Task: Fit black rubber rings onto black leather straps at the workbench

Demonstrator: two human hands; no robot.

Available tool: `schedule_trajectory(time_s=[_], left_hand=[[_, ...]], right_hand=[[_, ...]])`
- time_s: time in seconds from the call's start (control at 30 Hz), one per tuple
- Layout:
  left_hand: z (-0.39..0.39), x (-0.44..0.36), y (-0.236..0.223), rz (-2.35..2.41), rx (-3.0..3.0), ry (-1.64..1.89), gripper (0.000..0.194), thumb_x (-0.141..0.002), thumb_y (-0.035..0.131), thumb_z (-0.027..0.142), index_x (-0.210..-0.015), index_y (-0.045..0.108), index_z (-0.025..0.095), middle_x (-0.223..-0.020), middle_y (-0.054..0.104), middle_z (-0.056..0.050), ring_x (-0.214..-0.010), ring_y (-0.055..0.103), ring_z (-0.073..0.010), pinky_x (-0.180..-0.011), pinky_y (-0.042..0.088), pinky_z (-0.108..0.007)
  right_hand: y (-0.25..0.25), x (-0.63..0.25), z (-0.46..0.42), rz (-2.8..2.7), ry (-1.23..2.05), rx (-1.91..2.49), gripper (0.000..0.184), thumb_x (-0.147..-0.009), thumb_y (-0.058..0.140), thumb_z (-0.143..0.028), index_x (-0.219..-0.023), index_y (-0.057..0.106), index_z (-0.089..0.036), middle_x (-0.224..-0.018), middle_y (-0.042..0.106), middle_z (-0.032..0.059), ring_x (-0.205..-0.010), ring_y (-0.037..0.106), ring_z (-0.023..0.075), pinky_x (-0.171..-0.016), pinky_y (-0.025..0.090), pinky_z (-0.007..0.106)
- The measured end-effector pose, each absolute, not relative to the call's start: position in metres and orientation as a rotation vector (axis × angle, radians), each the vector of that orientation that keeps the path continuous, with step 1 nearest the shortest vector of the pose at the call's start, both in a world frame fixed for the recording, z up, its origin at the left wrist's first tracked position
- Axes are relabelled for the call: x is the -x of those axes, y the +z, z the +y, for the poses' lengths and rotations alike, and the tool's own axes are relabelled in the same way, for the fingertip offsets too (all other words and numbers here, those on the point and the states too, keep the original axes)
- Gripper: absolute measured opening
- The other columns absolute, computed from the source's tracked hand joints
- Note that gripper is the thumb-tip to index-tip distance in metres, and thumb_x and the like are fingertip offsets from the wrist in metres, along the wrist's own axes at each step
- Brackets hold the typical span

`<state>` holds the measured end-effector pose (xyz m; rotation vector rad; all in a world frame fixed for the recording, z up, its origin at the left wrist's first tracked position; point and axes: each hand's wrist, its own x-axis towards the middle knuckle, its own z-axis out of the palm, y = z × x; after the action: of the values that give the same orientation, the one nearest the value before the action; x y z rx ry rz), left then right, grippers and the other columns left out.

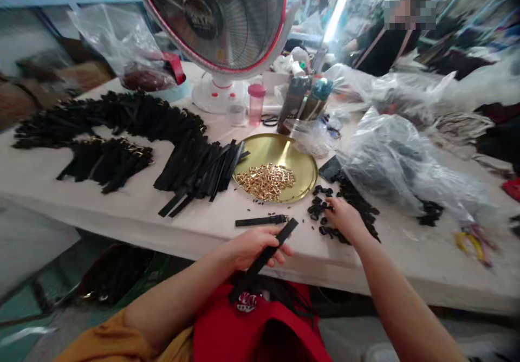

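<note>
My left hand [260, 247] is closed around a flat black strap [270, 253], which slants up to the right above the table's front edge. My right hand [345, 218] reaches into a pile of small black loop-like pieces [319, 207]. Its fingertips are drawn together among them, and whatever they pinch is hidden. Between the hands and the tray lies another black strap [260, 221] with a small metal fitting at its right end. Small gold-coloured metal fittings [266, 182] are heaped on a round gold tray [303, 175]. Tiny dark bits are scattered in front of it.
Bundles of black straps [199, 167] cover the table's left side. Behind stands a round fan-shaped appliance [221, 88], near a pink-lidded cup [255, 104]. Clear plastic bags [402, 156] and yellow-handled cutters [471, 245] lie at right. Another person [385, 47] is at the back.
</note>
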<state>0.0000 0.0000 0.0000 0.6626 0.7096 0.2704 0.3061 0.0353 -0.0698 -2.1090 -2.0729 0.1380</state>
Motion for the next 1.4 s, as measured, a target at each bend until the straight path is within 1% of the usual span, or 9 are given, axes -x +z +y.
schedule_trajectory(time_s=[0.13,0.27,0.4,0.53,0.67,0.83,1.03,1.17,1.4], left_hand=[[0.006,-0.008,0.001,0.673,-0.605,0.258,0.033,-0.073,0.043,0.009,-0.104,0.054,0.012,-0.085,0.065,-0.009,-0.059,0.061,-0.0091,-0.042,0.045,-0.012],[0.011,-0.016,0.006,0.650,-0.555,0.238,0.037,-0.071,0.044,0.008,-0.106,0.054,0.012,-0.091,0.065,-0.010,-0.068,0.064,-0.0127,-0.044,0.047,-0.014],[0.013,-0.020,0.011,0.680,-0.530,0.211,0.040,-0.069,0.043,0.006,-0.107,0.055,0.011,-0.090,0.065,-0.010,-0.067,0.063,-0.0125,-0.044,0.047,-0.015],[0.014,-0.019,0.009,0.712,-0.533,0.218,0.041,-0.070,0.041,0.004,-0.107,0.056,0.011,-0.090,0.065,-0.010,-0.063,0.062,-0.0100,-0.042,0.044,-0.013],[0.012,-0.016,0.003,0.718,-0.526,0.223,0.042,-0.070,0.041,0.006,-0.109,0.056,0.011,-0.089,0.066,-0.009,-0.060,0.059,-0.0085,-0.041,0.041,-0.013],[0.007,-0.016,0.000,0.749,-0.690,0.210,0.037,-0.072,0.041,0.012,-0.107,0.054,0.012,-0.084,0.064,-0.007,-0.055,0.056,-0.0066,-0.043,0.038,-0.013],[-0.001,-0.008,-0.002,0.932,-1.394,0.300,0.026,-0.085,0.037,0.030,-0.095,0.054,0.013,-0.059,0.050,0.003,-0.047,0.047,-0.0062,-0.045,0.036,-0.016],[-0.005,0.000,0.004,1.039,-1.570,0.388,0.029,-0.087,0.034,0.034,-0.093,0.055,0.015,-0.059,0.052,0.003,-0.049,0.046,-0.0083,-0.048,0.034,-0.019],[-0.013,0.005,0.007,1.094,-1.990,0.280,0.025,-0.085,0.037,0.028,-0.076,0.057,0.017,-0.063,0.056,0.000,-0.057,0.047,-0.0113,-0.052,0.027,-0.024]], right_hand=[[-0.056,-0.304,0.020,-1.856,0.081,2.063,0.035,-0.084,0.044,-0.031,-0.110,0.059,-0.014,-0.097,0.059,0.0133,-0.085,0.057,0.0255,-0.075,0.046,0.038],[-0.044,-0.278,-0.005,-1.254,0.754,1.805,0.034,-0.079,0.054,-0.048,-0.098,0.065,-0.022,-0.078,0.059,0.0033,-0.069,0.054,0.0157,-0.063,0.045,0.029],[-0.042,-0.240,-0.022,-0.691,1.160,1.456,0.028,-0.066,0.073,-0.043,-0.084,0.065,-0.022,-0.076,0.060,-0.0014,-0.061,0.050,0.0070,-0.054,0.043,0.016],[-0.040,-0.215,-0.026,-0.290,1.372,1.238,0.030,-0.054,0.082,-0.033,-0.072,0.061,-0.020,-0.070,0.061,-0.0038,-0.055,0.052,0.0049,-0.053,0.049,0.014],[-0.040,-0.202,-0.030,-0.082,1.451,1.208,0.036,-0.046,0.086,-0.027,-0.071,0.061,-0.018,-0.069,0.063,-0.0026,-0.059,0.057,0.0070,-0.054,0.053,0.015],[-0.042,-0.189,-0.037,-0.073,1.517,1.154,0.030,-0.052,0.083,-0.026,-0.073,0.063,-0.016,-0.068,0.062,-0.0024,-0.057,0.056,0.0064,-0.049,0.051,0.013],[-0.033,-0.176,-0.043,-0.155,1.518,1.141,0.048,-0.055,0.081,-0.024,-0.099,0.065,-0.020,-0.074,0.065,-0.0007,-0.062,0.059,0.0059,-0.062,0.054,0.013],[-0.029,-0.169,-0.047,-0.266,1.496,1.160,0.038,-0.058,0.080,-0.027,-0.093,0.066,-0.021,-0.075,0.066,0.0004,-0.069,0.061,0.0082,-0.069,0.055,0.017],[-0.035,-0.167,-0.056,-0.507,1.392,1.281,0.032,-0.063,0.076,-0.032,-0.092,0.066,-0.024,-0.082,0.064,-0.0021,-0.064,0.058,0.0065,-0.064,0.052,0.018]])
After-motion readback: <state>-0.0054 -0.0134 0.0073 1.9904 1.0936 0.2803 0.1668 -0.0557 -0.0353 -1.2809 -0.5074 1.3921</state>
